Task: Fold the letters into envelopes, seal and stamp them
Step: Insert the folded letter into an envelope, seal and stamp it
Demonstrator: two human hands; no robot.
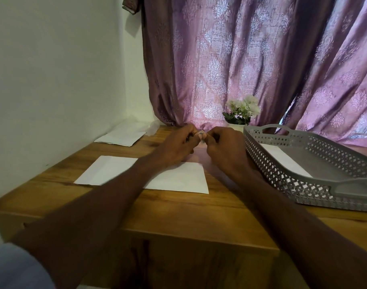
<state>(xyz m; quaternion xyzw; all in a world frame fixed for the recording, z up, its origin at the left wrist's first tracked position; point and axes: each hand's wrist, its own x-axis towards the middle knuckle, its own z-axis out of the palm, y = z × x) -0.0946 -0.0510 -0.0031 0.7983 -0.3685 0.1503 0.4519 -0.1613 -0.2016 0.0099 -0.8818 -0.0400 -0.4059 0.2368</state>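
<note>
The small pale item [201, 136] pinched between both hands is too small to identify (possibly a stamp); the grey perforated plastic tray [287, 174] runs off the right edge; forearms cover the white paper envelope [178, 176] mid-desk.

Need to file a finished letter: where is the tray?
The tray sits on the table's right side, beside the right hand, in front of the curtain.

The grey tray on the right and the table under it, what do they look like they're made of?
The grey tray looks like moulded plastic with a matte finish: its walls are pierced by a regular diamond lattice and its handles are formed in one piece. The table looks like wood or a wood-look laminate, warm brown with streaked grain and a slight sheen; which of the two cannot be told from here.
</note>
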